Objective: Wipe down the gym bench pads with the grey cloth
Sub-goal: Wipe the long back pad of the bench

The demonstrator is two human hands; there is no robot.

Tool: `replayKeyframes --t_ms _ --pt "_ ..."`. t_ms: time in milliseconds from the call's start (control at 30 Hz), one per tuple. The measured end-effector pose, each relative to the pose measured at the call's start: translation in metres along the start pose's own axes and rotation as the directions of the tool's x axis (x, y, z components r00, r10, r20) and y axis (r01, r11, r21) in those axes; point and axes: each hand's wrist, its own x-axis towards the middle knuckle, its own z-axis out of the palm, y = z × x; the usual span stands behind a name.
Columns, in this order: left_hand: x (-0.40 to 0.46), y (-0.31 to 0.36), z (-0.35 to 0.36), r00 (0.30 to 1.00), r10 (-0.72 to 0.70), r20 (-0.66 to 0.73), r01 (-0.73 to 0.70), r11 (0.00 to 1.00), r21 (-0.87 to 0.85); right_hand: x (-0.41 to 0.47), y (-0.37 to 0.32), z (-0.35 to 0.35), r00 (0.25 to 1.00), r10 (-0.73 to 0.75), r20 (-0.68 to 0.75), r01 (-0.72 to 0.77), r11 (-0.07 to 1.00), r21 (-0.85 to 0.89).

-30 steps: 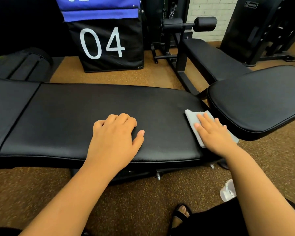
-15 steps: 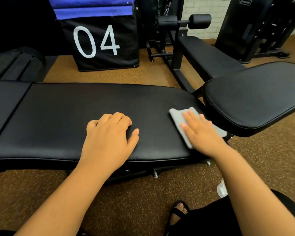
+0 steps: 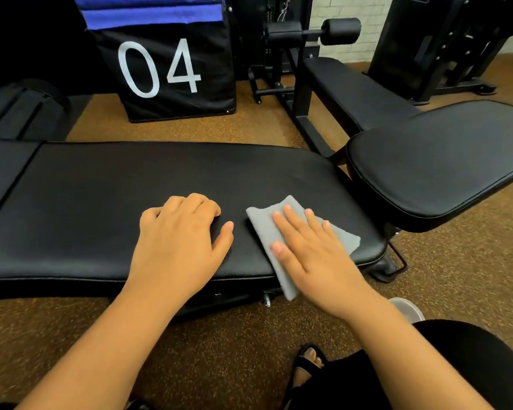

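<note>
One grey cloth (image 3: 282, 232) lies on the long black bench pad (image 3: 101, 202), its near corner hanging over the pad's front edge and much of it hidden under the right hand (image 3: 311, 250), whose straight, spread fingers press it flat. Just left of the cloth, the left hand (image 3: 178, 241) rests on the surface, fingers loosely curled, holding nothing. A second pad (image 3: 444, 161), cut off by the frame, sits right of the cloth.
</note>
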Motion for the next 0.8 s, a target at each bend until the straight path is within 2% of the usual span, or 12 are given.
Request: replayKeyframes --t_ms 67,167,233,367,500,600,667,800 --pt "-0.001 0.000 -0.001 1.000 -0.001 0.002 0.001 1.000 -0.007 -0.002 0.028 -0.004 0.998 0.068 -0.013 -0.067 0.997 0.026" --pt "-0.001 0.000 -0.001 1.000 0.003 -0.004 -0.003 1.000 -0.008 0.005 0.073 -0.011 0.964 0.262 -0.044 -0.258 0.964 0.067" --pt "-0.001 0.000 0.000 1.000 0.001 -0.013 -0.001 1.000 -0.011 0.011 0.083 -0.011 0.944 0.325 -0.056 -0.324 0.946 0.020" --pt "-0.001 0.000 0.002 1.000 -0.004 -0.029 0.003 1.000 -0.014 0.018 0.040 -0.003 0.963 0.262 -0.058 -0.266 0.961 -0.081" --pt "-0.001 0.000 0.001 1.000 -0.005 -0.026 0.005 1.000 -0.002 0.005 -0.037 0.008 0.998 -0.016 -0.052 0.014 0.999 -0.044" --pt "-0.002 -0.001 0.000 1.000 -0.006 -0.020 0.006 1.000 0.007 0.004 -0.034 0.005 0.995 -0.100 -0.022 0.100 0.995 0.025" --pt "-0.001 -0.001 0.000 1.000 -0.009 -0.019 0.009 1.000 0.003 0.013 -0.003 -0.002 0.999 -0.042 -0.010 0.043 0.997 0.057" --pt "-0.001 0.000 0.001 1.000 -0.012 -0.023 0.012 1.000 -0.002 0.037 0.064 -0.015 0.977 0.212 -0.001 -0.212 0.976 0.052"
